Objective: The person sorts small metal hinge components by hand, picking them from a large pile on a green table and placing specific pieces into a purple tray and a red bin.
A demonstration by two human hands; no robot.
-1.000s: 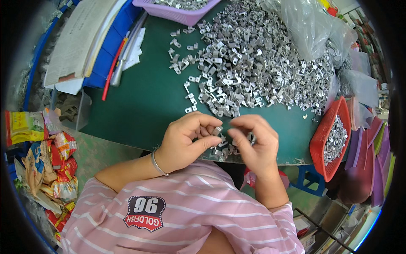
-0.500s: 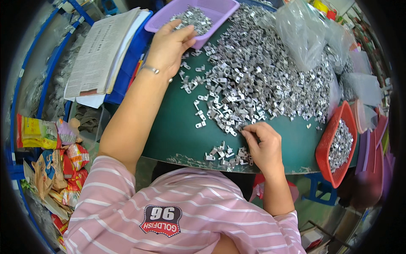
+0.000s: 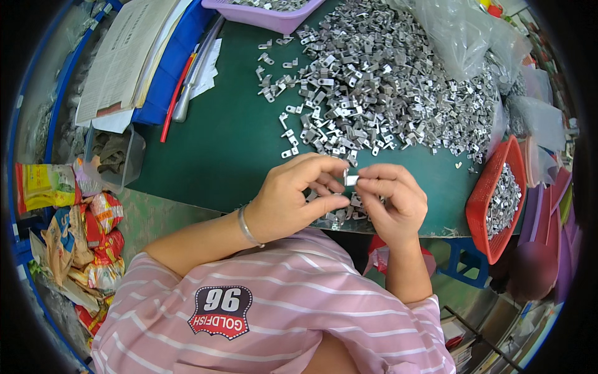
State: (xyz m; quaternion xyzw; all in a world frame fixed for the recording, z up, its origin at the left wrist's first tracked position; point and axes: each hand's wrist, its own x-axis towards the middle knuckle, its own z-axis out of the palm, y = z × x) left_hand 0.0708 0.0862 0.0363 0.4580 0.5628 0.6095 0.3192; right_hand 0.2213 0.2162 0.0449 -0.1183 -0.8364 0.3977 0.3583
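Between the thumb and fingertips of my right hand (image 3: 395,202) is a small silver bent metal bracket (image 3: 351,181). My left hand (image 3: 289,193) is just left of it, fingers curved and thumb apart. Its index fingertip comes close to the bracket; whether it touches I cannot tell. Beyond both hands spreads a big pile of similar metal brackets (image 3: 386,93) on the green tabletop (image 3: 230,93). A smaller group of brackets (image 3: 339,217) lies at the near table edge, partly hidden by my hands.
A purple basket (image 3: 283,22) of metal pieces stands at the far side. The red basket (image 3: 476,212) at right also holds them. Clear plastic bags (image 3: 458,37) cover the pile's far right. At left are a blue file holder (image 3: 171,62), newspapers (image 3: 121,50) and a red pen (image 3: 176,100).
My left hand has come back from the purple basket to beside my right hand. My right hand has lifted a bracket from the pile's near edge. The view has shifted slightly.
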